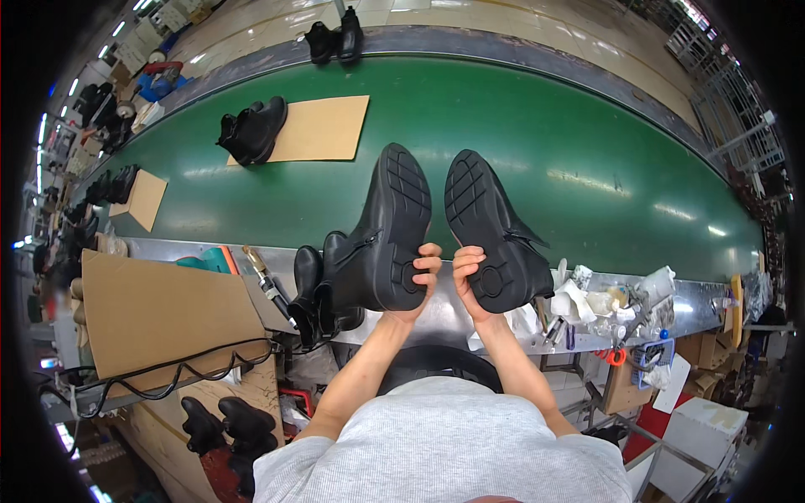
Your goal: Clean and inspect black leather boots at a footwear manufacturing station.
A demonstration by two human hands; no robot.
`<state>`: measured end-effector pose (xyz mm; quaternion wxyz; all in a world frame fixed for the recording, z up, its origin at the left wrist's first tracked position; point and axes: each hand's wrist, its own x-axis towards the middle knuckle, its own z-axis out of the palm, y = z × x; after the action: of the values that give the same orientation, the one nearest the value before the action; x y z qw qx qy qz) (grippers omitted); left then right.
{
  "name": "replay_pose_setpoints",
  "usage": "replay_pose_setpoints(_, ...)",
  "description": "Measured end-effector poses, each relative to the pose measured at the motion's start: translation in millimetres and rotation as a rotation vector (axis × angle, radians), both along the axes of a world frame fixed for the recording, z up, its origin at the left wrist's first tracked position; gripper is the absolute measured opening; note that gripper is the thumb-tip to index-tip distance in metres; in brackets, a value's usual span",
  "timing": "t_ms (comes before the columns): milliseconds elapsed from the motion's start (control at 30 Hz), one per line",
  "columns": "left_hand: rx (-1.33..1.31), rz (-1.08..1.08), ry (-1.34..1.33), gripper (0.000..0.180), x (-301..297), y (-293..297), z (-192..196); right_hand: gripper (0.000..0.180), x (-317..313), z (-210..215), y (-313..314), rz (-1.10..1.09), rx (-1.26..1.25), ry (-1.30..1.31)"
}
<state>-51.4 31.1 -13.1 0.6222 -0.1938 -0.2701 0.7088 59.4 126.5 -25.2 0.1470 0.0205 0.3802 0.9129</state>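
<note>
Two black ankle boots are held up side by side in front of me, soles toward me and toes pointing away. My left hand (pixel 423 272) grips the left boot (pixel 394 226) by its heel, fingers wrapped over the sole's inner edge. The right boot (pixel 486 230) sits in my right hand (pixel 470 272), whose fingers likewise curl onto the heel. Both soles show a crosshatched tread and a round heel mark. An open zip flap sticks out from the right boot's outer side. Another pair of black boots (pixel 309 285) stands just left of my left hand on the metal ledge.
A green conveyor belt (pixel 587 151) runs across ahead, carrying black boots (pixel 256 130) and a tan cardboard sheet (pixel 327 130). A brush (pixel 267 281) lies left. White bottles and rags (pixel 587 298), orange-handled scissors (pixel 615 357) and a blue basket (pixel 652 362) are at right. A cardboard panel (pixel 168 310) stands left.
</note>
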Motion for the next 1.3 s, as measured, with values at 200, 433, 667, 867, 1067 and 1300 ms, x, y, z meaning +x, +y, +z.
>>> replay_pose_setpoints(200,-0.077,0.022,0.299,0.040,-32,2,0,0.027,-23,-27,16,-0.025,0.159,0.034)
replay_pose_setpoints(433,-1.127,0.158,1.467,0.064,-157,5,-41,0.068,-128,-35,50,-0.003,1.298,-1.122)
replay_pose_setpoints(667,-1.042,0.204,1.563,0.068,-337,38,-66,0.075,-318,-55,99,0.044,1.634,-1.084)
replay_pose_setpoints(867,-1.402,-0.062,1.441,0.090,-377,55,-71,0.081,-364,-88,107,0.932,1.947,-0.435)
replay_pose_setpoints(1067,-2.129,0.758,2.254,0.066,-420,65,-34,0.052,-320,-111,150,0.459,2.655,-0.617)
replay_pose_setpoints(1300,-1.794,0.359,3.091,0.091,-563,210,-11,0.076,-226,-172,291,0.396,3.202,-1.800)
